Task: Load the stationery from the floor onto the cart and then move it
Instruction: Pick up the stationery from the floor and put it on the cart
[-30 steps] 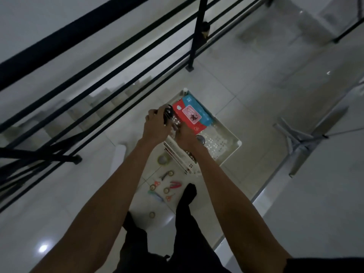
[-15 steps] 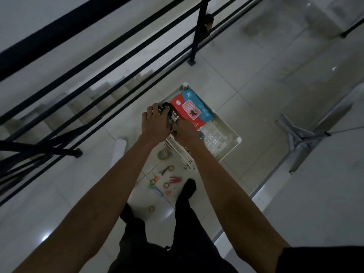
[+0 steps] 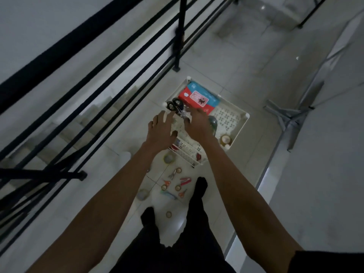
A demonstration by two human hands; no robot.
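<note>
A white plastic cart point(image 3: 243, 123) stands on the tiled floor ahead of me. In its top tray lie a red and blue pack point(image 3: 199, 98), black-handled scissors point(image 3: 174, 105), a grey roll point(image 3: 213, 122) and a tape roll point(image 3: 225, 139). My left hand point(image 3: 161, 129) hovers at the tray's near left corner, fingers spread and holding nothing. Over the tray, my right hand point(image 3: 197, 123) has its fingertips by the scissors' blades. On the floor near my feet lie tape rolls point(image 3: 168, 158), small scissors point(image 3: 174, 173), a red stapler point(image 3: 185, 180) and orange scissors point(image 3: 182, 194).
A black metal railing point(image 3: 178, 36) runs along the left, with stairs dropping away behind it. A grey metal stand point(image 3: 285, 115) sits on the floor right of the cart. A white wall edge rises at the right. My dark-trousered legs point(image 3: 197, 213) stand among the floor items.
Both hands gripped the black scissors over the cart a second ago. Now the scissors lie in the top tray and both hands have opened and pulled back a little.
</note>
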